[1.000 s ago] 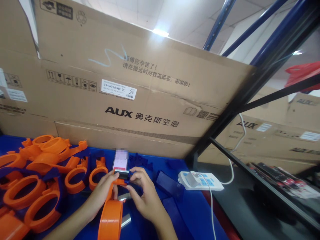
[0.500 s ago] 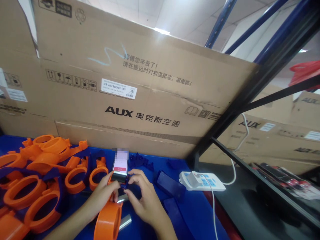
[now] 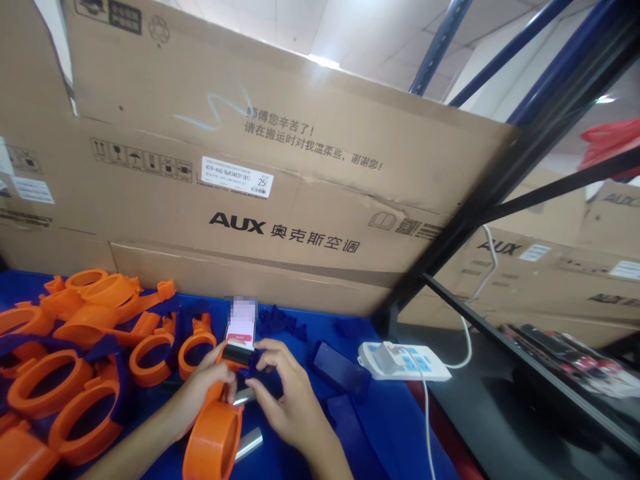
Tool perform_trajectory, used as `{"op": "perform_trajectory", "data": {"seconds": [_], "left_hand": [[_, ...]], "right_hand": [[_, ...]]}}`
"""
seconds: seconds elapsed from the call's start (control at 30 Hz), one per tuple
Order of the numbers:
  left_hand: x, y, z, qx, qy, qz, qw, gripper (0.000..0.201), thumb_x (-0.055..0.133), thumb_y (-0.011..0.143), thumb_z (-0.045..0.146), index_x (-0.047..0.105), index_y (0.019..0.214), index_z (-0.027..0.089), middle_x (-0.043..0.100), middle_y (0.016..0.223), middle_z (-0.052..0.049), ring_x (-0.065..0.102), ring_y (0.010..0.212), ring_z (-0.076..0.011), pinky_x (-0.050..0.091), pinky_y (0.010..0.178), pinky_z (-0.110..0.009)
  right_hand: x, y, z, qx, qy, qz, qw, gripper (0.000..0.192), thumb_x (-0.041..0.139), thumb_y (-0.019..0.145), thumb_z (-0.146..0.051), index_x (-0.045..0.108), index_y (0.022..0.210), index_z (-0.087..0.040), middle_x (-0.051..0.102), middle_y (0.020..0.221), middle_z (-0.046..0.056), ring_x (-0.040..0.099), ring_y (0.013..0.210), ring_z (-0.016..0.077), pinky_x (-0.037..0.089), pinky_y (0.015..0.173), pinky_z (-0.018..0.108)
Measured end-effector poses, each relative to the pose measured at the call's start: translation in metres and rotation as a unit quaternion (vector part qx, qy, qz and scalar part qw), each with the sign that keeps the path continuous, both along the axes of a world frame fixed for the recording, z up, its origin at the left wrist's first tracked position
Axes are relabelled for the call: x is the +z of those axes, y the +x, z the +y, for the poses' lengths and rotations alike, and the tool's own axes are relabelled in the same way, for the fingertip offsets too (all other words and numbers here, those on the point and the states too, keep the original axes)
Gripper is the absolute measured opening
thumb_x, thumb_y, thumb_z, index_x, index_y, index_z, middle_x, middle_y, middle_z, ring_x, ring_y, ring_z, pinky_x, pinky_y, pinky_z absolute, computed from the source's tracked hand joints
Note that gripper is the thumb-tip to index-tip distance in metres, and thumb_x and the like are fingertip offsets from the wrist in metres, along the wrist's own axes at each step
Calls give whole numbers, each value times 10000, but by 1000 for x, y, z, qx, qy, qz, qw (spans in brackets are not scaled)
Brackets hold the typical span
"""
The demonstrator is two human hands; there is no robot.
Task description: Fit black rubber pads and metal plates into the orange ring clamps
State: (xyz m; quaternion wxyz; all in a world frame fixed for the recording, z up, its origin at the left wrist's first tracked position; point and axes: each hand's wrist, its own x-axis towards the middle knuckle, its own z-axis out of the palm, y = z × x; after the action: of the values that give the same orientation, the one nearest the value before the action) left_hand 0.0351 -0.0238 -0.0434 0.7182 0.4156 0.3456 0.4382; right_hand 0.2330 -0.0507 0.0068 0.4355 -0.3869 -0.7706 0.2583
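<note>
My left hand (image 3: 203, 383) is closed around an orange tape dispenser (image 3: 213, 437), its ring hanging toward me. At the dispenser's far end sit a black roller (image 3: 237, 353) and a dark blue piece (image 3: 246, 369). Close to the right of that blue piece is my right hand (image 3: 287, 387), with thumb and forefinger curved and apart; whether a fingertip touches the piece is hard to tell. A phone (image 3: 241, 327) with a lit screen lies just beyond the roller. Two silvery metal pieces, one of them a strip (image 3: 249, 445), lie beneath the hands.
Several orange dispensers (image 3: 47, 383) crowd the left of the blue table. Small dark blue parts (image 3: 283, 323) and dark blue blocks (image 3: 340, 369) lie to the right. A white power strip (image 3: 405, 362) with cables sits by a black rack post. A large cardboard box (image 3: 280, 167) stands behind.
The dispenser in my left hand has tipped slightly left, its ring shifting left. The gap between my right fingers and the blue piece looks a little wider.
</note>
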Motion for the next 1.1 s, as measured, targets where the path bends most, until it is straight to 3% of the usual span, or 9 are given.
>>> {"op": "perform_trajectory", "data": {"seconds": [0.27,0.4,0.5,0.57,0.63,0.73,0.87,0.97,1.1], "left_hand": [[13,5,-2,13,54,36,998,448,857,756,250,668,1161,212,641,719,34,504,521,-97,443,511,-221],[16,-2,-6,-64,54,-16,996,763,850,758,268,540,1455,267,704,794,4,548,521,-108,466,540,-242],[18,-6,-13,-97,88,-62,989,1016,881,736,292,352,1603,330,741,1103,-61,710,859,-221,549,878,-371],[17,-6,-16,-115,115,-87,983,1063,893,730,328,316,1623,331,657,1359,-92,608,1266,-320,373,1158,-461],[14,-6,-18,-151,128,-110,974,1121,899,725,365,255,1643,337,567,1494,-104,438,1455,-365,224,1240,-511],[12,-5,-19,-184,115,-115,969,1219,906,713,376,140,1661,355,520,1544,-138,476,1424,-414,324,1186,-577],[20,-3,-20,-178,83,-75,978,1030,837,798,357,243,1639,382,467,1593,-165,642,1233,-427,570,940,-558],[24,0,-17,-119,158,-24,980,705,783,863,315,515,1515,296,548,1547,-141,527,1387,-407,439,1134,-569],[22,6,-14,-86,226,33,970,595,752,900,270,569,1466,279,598,1519,-119,483,1442,-374,328,1223,-560]], "right_hand": [[-3,-4,-2,23,-2,18,1000,317,663,921,-154,630,1213,-271,652,1191,94,643,972,232,549,873,370],[-6,-5,-5,27,-18,105,994,461,699,929,-283,560,1369,-278,635,1199,93,632,938,227,550,845,370],[-4,-4,-6,28,-44,132,990,487,643,977,-381,508,1437,-292,647,1218,93,625,973,237,527,876,384],[-2,-1,-6,61,-68,115,989,564,662,963,-449,478,1474,-294,651,1265,99,621,1042,260,501,934,409],[0,1,-7,106,-92,103,985,616,677,943,-511,478,1482,-288,660,1265,100,620,1067,274,485,960,421],[0,3,-7,130,-109,112,979,632,707,907,-564,520,1435,-271,670,1189,95,615,1022,267,484,925,405],[-6,1,-3,95,-97,154,979,524,733,886,-560,580,1283,-255,638,1096,75,579,974,244,476,884,372],[-10,1,1,43,-76,187,979,433,746,884,-531,574,1170,-255,586,1013,42,535,908,213,469,839,340],[-15,1,4,12,-75,193,978,421,756,875,-534,551,1110,-251,536,949,16,493,849,194,455,793,319]]}}
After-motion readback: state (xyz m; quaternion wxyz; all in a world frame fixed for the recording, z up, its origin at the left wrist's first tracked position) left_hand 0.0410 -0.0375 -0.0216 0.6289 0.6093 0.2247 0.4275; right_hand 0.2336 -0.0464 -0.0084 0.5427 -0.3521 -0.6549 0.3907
